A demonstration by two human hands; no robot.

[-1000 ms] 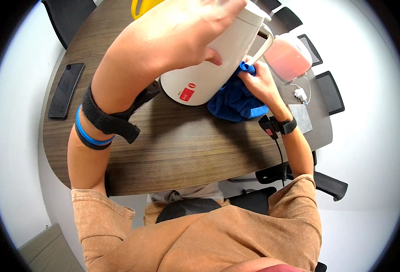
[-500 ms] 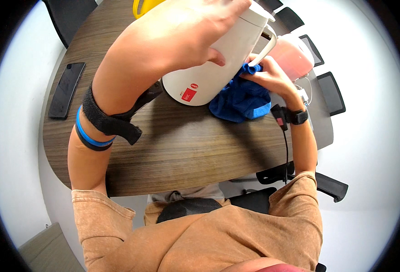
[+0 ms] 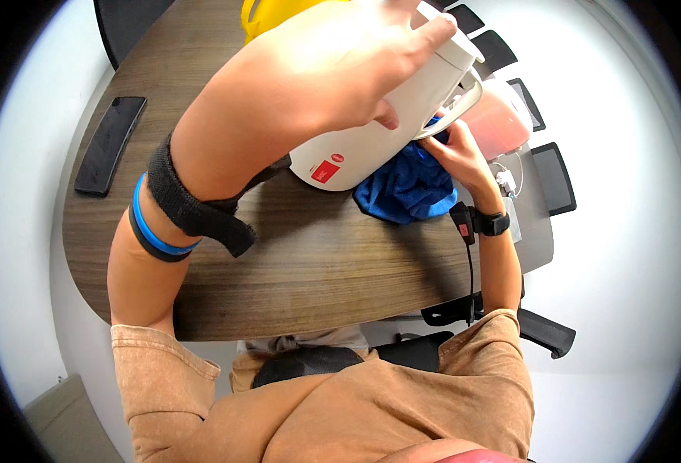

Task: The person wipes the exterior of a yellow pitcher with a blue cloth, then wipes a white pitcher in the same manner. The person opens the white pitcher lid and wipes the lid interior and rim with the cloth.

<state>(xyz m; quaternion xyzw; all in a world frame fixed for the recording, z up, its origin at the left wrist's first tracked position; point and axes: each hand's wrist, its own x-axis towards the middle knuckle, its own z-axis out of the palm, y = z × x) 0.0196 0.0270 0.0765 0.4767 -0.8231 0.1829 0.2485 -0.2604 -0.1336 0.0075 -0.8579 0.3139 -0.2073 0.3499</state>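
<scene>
A white insulated jug (image 3: pixel 356 147) with a red label near its base and a loop handle stands on the wooden table, its top slanting to the right in the view. My left hand (image 3: pixel 391 65) grips it from the left, thumb against the body and fingers reaching over the lid. On the handle side, my right hand (image 3: pixel 464 157) clasps a bunched blue cloth (image 3: pixel 406 187) by its upper part, just under the handle. The handle partly hides those fingertips. Most of the cloth hangs against the jug's right side and the tabletop.
A black phone (image 3: pixel 111 147) lies at the table's left. Beyond the jug is a yellow object (image 3: pixel 267 15), partly cut off. A pinkish translucent container (image 3: pixel 499 119) and a white plug with cable (image 3: pixel 506 181) sit at the right. Black chairs (image 3: pixel 554 177) line the far side.
The jug's top and handle have shifted right and nearer in the view. My right hand with the cloth has come slightly nearer. The whole view has also shifted a little.
</scene>
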